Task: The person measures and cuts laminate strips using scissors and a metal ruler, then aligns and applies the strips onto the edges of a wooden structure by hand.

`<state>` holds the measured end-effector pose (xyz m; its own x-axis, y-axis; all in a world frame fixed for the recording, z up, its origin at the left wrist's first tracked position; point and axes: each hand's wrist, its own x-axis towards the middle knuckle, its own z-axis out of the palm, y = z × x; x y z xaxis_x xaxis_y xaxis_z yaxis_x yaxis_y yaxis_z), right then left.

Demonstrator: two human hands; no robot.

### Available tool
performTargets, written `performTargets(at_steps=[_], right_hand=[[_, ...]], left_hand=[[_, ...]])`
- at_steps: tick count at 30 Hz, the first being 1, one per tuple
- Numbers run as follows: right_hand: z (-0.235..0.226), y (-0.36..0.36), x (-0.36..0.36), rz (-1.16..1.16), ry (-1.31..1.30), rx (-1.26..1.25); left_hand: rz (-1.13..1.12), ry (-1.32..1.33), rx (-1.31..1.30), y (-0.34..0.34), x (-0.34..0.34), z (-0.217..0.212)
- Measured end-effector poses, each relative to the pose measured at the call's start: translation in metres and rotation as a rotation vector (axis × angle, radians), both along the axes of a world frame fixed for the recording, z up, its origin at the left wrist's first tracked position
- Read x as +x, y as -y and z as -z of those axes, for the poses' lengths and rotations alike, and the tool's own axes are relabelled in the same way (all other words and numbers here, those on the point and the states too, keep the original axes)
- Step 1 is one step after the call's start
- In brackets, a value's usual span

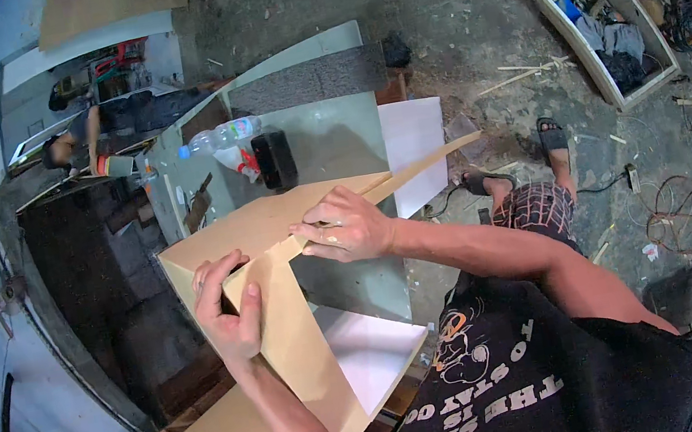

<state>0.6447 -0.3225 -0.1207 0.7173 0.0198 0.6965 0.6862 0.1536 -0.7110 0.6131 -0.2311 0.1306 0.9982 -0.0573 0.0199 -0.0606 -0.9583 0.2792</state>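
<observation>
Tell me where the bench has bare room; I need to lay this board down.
The worktop is bare right of the black box, up to the white sheet. The far-left corner is crowded: plastic bottle, box and small tools. Both the left hand and right hand grip the tan boards covering the near side.

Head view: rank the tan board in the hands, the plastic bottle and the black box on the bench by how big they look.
1. Tan board, by far the largest, though nearest the camera.
2 and 3. Plastic bottle and black box look alike in size; no firm ranking between them.
</observation>
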Motion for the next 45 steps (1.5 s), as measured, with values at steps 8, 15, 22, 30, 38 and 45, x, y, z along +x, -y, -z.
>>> performTargets(at_steps=[8,15,22,30,38,45], right_hand=[[0.002,-0.005,-0.003,0.056,0.020,0.015],[0.001,-0.008,-0.002,0.098,0.009,0.081],[-0.002,-0.010,-0.004,0.043,-0.041,0.171],[0.004,-0.018,0.000,-0.073,-0.103,0.243],[0.016,-0.018,0.009,-0.206,-0.268,0.248],[0.078,0.006,-0.001,-0.169,-0.370,0.000]], left_hand=[[-0.013,0.007,-0.026,0.001,-0.001,0.000],[-0.018,0.024,0.008,0.003,0.000,0.002],[0.011,0.034,0.030,-0.001,0.000,0.004],[-0.022,0.038,-0.004,-0.001,0.004,0.006],[-0.062,0.049,-0.028,0.000,0.000,0.010],[-0.090,0.067,-0.027,0.001,-0.005,0.009]])
